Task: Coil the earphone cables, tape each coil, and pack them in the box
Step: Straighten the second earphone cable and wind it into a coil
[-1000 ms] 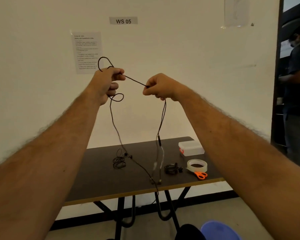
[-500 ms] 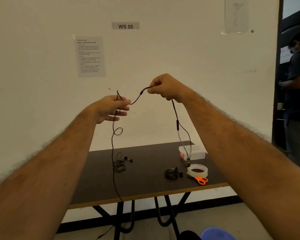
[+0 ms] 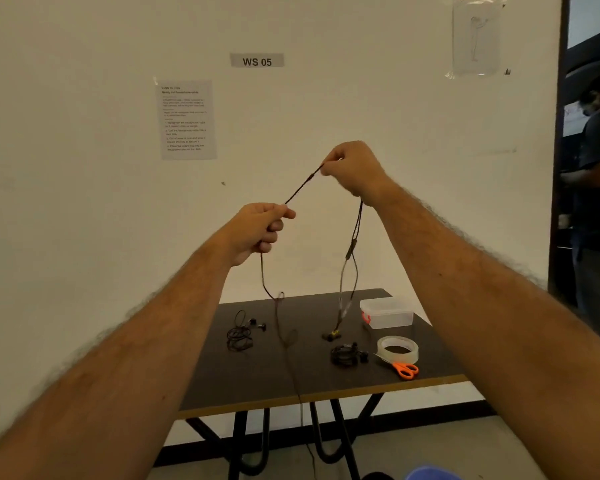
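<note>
Both your arms reach forward, raised above a dark table (image 3: pixel 257 386) that stands against a pale wall. Your left hand (image 3: pixel 257 228) is curled into a fist round a black earphone cable (image 3: pixel 303 185), lower and to the left. Your right hand (image 3: pixel 352 166) is higher and to the right, pinching the same cable between thumb and fingertips. A short stretch of cable runs taut on a diagonal between the two hands.

From your left hand the cable drops down, kinks into a small loop above the table's far edge, crosses the tabletop and trails over the near edge toward the floor. From under your right wrist it hangs down past an inline remote, then splits into two strands whose earbuds (image 3: pixel 331 336) reach down to about the level of the tabletop.

On the table, well left of the hanging strands, lies a loose tangle of earphones (image 3: pixel 239 336). To the right lies a coiled pair (image 3: pixel 345 355), just beside a roll of clear tape (image 3: pixel 398 349) and orange-handled scissors (image 3: pixel 404 370). Farther back on the right sits a clear plastic box (image 3: pixel 387 312) with its lid on.
</note>
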Tool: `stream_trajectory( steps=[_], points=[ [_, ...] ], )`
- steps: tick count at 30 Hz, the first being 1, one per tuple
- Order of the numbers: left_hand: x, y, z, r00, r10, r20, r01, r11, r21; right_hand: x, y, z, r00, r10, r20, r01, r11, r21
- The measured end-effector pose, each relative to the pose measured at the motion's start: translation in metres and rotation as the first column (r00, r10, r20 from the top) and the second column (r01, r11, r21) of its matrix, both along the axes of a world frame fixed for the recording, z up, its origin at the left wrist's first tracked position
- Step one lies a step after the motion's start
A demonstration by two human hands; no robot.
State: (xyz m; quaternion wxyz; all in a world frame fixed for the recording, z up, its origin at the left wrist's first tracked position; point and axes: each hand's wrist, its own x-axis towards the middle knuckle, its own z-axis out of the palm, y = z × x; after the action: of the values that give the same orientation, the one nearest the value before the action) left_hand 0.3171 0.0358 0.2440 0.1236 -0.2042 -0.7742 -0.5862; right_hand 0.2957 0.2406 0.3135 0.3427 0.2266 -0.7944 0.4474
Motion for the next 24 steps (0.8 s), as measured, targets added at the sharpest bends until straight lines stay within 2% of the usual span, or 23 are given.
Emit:
stream_trajectory(
  steps=[2, 4, 8, 11, 13, 16, 21, 24],
  points=[
    [-0.003, -0.014, -0.003, 1.000, 0.026, -0.003, -0.026, 1.000, 0.018, -0.005, 0.014, 0.001, 0.999, 0.025, 0.036, -0.021, 0.995, -0.097],
    [-0.003, -0.020, -0.002, 0.999, 0.046, -0.015, -0.045, 0.999, 0.022, -0.008, 0.022, -0.001, 0.979, 0.117, 0.168, -0.111, 0.993, -0.043],
    [0.005, -0.006, 0.010, 0.997, 0.052, -0.058, -0.054, 0.998, -0.027, -0.003, 0.020, -0.011, 0.813, 0.323, 0.485, -0.408, 0.909, 0.080],
    [0.011, 0.011, 0.018, 0.996, 0.013, -0.086, -0.021, 0.996, -0.091, 0.002, 0.010, -0.015, 0.727, 0.375, 0.575, -0.544, 0.825, 0.150],
    [0.012, 0.018, 0.020, 0.995, 0.004, -0.095, -0.018, 0.990, -0.142, 0.004, 0.003, -0.016, 0.752, 0.394, 0.529, -0.549, 0.818, 0.173],
    [0.012, 0.020, 0.016, 0.996, 0.027, -0.082, -0.043, 0.979, -0.197, 0.005, -0.001, -0.013, 0.862, 0.362, 0.355, -0.453, 0.864, 0.220],
    [0.008, 0.008, 0.007, 0.997, 0.045, -0.056, -0.054, 0.982, -0.182, 0.008, 0.011, -0.011, 0.971, 0.201, 0.129, -0.230, 0.933, 0.278],
    [0.006, 0.001, 0.003, 0.997, 0.054, -0.056, -0.064, 0.981, -0.181, 0.001, 0.014, -0.012, 0.997, 0.016, -0.071, 0.000, 0.975, 0.222]
  ],
)
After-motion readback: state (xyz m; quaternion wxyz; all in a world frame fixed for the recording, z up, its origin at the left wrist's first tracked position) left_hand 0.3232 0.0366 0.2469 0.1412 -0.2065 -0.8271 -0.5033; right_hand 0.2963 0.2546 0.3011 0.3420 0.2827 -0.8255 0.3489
